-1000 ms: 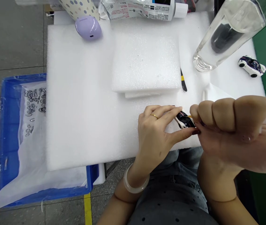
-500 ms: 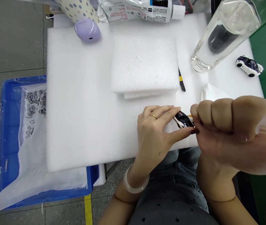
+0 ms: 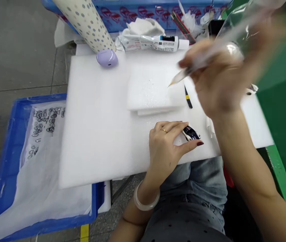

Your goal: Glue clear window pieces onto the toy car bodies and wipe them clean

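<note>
On the white foam board (image 3: 94, 134), my left hand (image 3: 164, 148) grips a small toy car (image 3: 191, 132) between fingers and thumb. The car has a dark blue top with white sides and rests at the board's near part. My right hand (image 3: 223, 74), smeared by motion, is raised over the right side of the board. It is closed around a brush pen (image 3: 183, 75) with a translucent barrel and a pale, tapering front. The pen's amber tip points down-left above the foam block (image 3: 155, 90), apart from the car.
Black tweezers (image 3: 188, 97) with a yellow band lie beside the block. A white tube (image 3: 155, 43), purple earbud case (image 3: 107, 58) and dotted cup (image 3: 87, 23) stand behind. Part of another toy car (image 3: 251, 89) shows at right. A blue tray (image 3: 4, 161) with small dark-outlined pieces is at left.
My right hand has lifted away from the toy car, up and to the left, carrying the brush pen. My left hand still holds the car. The camera view has shifted.
</note>
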`<move>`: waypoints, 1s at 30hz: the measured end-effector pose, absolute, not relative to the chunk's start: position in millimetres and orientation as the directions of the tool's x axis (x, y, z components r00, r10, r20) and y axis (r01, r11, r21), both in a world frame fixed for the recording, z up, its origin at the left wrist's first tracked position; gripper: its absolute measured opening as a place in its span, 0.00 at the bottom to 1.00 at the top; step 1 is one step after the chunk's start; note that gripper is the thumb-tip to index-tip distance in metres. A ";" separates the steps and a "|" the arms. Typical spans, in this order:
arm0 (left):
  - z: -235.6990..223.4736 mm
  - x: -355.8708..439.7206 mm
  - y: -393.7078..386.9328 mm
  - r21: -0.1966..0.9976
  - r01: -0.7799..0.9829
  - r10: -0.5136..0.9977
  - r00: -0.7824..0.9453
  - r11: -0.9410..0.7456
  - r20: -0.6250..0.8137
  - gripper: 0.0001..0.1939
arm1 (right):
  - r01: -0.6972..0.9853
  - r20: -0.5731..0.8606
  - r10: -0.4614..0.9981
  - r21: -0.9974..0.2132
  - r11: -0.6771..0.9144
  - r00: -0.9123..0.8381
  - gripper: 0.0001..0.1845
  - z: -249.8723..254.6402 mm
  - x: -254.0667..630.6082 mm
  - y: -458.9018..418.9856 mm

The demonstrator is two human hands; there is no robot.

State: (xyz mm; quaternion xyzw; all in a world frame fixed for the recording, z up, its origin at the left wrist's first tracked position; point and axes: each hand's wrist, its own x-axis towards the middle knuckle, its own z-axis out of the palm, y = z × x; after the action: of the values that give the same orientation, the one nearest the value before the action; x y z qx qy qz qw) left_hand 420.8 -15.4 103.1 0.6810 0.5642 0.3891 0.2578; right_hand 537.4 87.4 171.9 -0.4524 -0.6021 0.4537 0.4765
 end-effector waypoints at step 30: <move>106.3 424.0 -13.9 0.804 0.569 0.981 0.026 -0.172 0.192 0.24 | -0.236 0.161 0.959 -0.966 0.104 -0.235 0.13 173.5 570.6 25.0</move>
State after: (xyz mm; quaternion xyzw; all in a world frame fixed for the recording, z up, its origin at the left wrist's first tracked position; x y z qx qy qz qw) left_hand 424.0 -13.9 106.3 0.6636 0.5841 0.3817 0.2697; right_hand 570.6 25.0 173.5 -0.3388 -0.5333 0.5773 0.5173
